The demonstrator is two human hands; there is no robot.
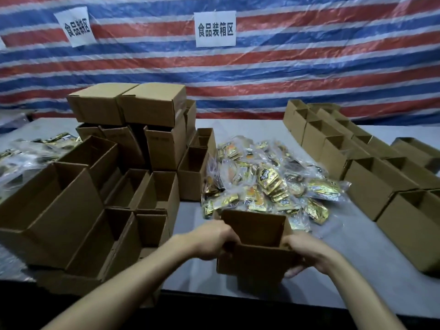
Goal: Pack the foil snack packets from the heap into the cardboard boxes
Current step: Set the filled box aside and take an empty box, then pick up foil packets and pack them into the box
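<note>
An open brown cardboard box (256,236) sits low in the middle of the head view, just in front of the heap of gold foil snack packets (266,179). My left hand (214,239) grips the box's left wall, fingers curled over its rim. My right hand (303,252) grips its right wall the same way. I see no packet inside the box; its floor is in shadow.
Several open and closed boxes (100,186) are stacked at the left, with more packets (28,153) behind them. Rows of open boxes (371,167) line the right side. The grey table (357,253) ends at a dark front edge. A striped tarp hangs behind.
</note>
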